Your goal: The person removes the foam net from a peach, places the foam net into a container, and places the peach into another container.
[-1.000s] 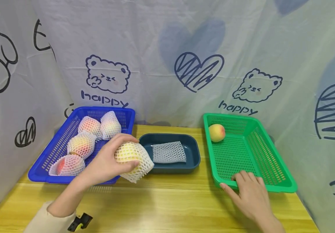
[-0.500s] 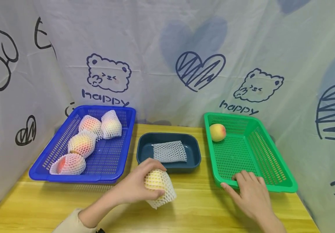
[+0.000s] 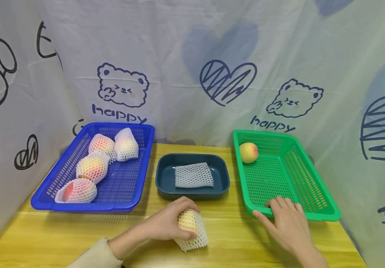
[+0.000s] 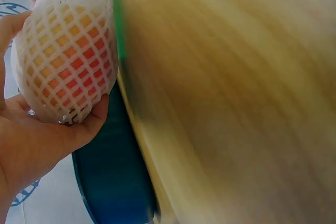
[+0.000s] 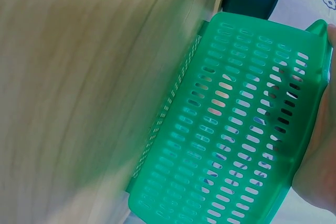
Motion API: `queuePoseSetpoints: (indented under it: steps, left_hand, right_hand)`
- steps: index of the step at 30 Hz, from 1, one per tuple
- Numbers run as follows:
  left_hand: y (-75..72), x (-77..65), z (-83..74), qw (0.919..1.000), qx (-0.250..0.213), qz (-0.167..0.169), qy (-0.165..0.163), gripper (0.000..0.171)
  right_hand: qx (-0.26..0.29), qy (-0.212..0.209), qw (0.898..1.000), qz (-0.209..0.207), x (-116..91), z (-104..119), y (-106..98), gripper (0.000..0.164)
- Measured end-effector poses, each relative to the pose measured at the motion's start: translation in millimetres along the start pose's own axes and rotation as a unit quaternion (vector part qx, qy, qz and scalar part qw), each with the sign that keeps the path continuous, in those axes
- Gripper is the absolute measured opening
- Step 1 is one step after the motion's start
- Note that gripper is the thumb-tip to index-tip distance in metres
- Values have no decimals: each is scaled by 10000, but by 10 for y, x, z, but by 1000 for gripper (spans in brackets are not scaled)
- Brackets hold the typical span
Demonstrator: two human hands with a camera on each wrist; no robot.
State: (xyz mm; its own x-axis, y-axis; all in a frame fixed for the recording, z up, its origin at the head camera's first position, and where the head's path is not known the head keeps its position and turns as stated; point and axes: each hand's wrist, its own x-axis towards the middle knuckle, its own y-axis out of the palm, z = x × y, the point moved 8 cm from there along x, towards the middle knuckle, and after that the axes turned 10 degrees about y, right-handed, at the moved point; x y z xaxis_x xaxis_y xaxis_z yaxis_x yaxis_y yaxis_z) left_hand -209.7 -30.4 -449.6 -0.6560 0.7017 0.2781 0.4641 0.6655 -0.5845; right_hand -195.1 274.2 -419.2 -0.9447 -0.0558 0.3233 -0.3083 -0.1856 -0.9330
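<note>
Cloth (image 3: 172,111), pale grey with dark blue bears (image 3: 123,85) and hearts (image 3: 228,82), hangs behind the yellow wooden table (image 3: 239,234). On the table we see a blue plastic basket with holes (image 3: 82,207) on the left and a green plastic basket with holes (image 3: 269,178) on the right. A dark blue tray with round corners (image 3: 192,192) sits between them, maybe so both hands can reach it. Our right hand (image 3: 289,225) holds the near edge of the green basket, fingers bent over inside and thumb outside, likely to stop it sliding. Our left hand (image 3: 167,222) is in front of the tray, fingers and thumb curled round a yellow and red peach (image 3: 188,223) in a white foam net (image 3: 199,240). The net's loose end pokes out past the fingers, perhaps so we can get at it. We cannot tell if this peach touches the table. Four more peaches (image 3: 92,166), dressed the same way, lie in the blue basket; the soft nets may save them from bruises. One bare yellow and pink peach (image 3: 248,153) sits by the green basket's left wall, near the far corner. A flat, loose white net (image 3: 193,175) lies in the tray, maybe to be out of the way.
</note>
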Motion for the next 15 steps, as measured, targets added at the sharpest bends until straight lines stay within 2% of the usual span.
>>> queuePoseSetpoints:
  steps: [3, 8, 15]
  left_hand:
    - [30, 0, 21, 9999, 0, 67, -83, 61]
    - [37, -17, 67, 9985, 195, 132, -487, 69]
    - [-12, -36, 111, 9956, 394, 42, -855, 80]
  right_hand:
    - [-7, 3, 10000, -9, -6, -3, 0, 45]
    - [6, -15, 10000, -36, -6, -1, 0, 44]
    - [14, 24, 10000, -4, 3, 1, -1, 45]
